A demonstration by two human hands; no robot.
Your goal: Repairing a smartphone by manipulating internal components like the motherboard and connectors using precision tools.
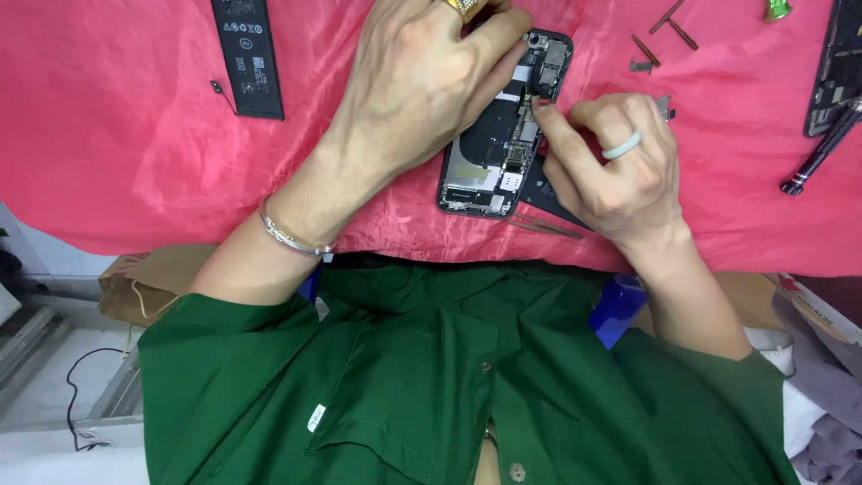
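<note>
Opened phone (503,144) with its insides bare, lying mid-scene on a pink cloth (135,135), left hand (422,85) cupped over its far end, fingers bent, right hand (611,166) pinching at the board, tweezers (548,226) near, black battery (247,58) far left

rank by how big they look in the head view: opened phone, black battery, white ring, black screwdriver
1. opened phone, partly covered by both hands
2. black battery, cut by the top edge, so nearly alike
3. black screwdriver
4. white ring
</note>
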